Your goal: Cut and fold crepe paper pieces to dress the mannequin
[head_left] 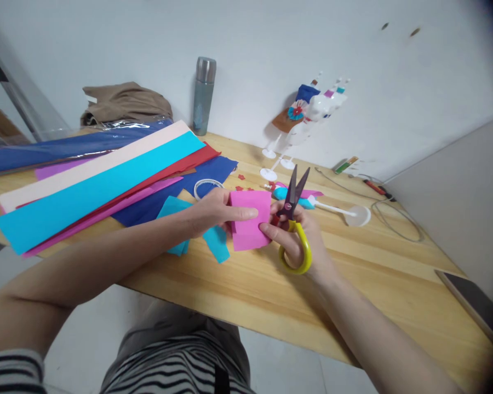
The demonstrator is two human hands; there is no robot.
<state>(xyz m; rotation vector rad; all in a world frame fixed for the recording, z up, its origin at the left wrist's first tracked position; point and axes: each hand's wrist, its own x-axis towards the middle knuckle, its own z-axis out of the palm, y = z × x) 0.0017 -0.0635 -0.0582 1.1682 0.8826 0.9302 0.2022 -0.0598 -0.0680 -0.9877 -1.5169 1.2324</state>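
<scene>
Above the table's front part, a bright pink piece of paper (246,232) is pinched by its left side in my left hand (213,210), the thumb lying across its front. My right hand (312,241) grips the paper's right edge with thumb and fingers. Hooked on that same hand is a pair of scissors (301,262) with yellow handles, its dark blades apart and pointing up, away from the paper. Under and beside my left hand lie turquoise paper pieces (217,243). A roll of clear tape (197,189) sits just behind it.
Long paper strips in cyan (102,186), pale pink, red and blue are heaped at left. A grey flask (204,98) stands by the wall near brown cloth (127,103). White balloon stands (269,174), small red cutouts (241,177), a cable (398,235) and a dark flat device (472,301) are rightward.
</scene>
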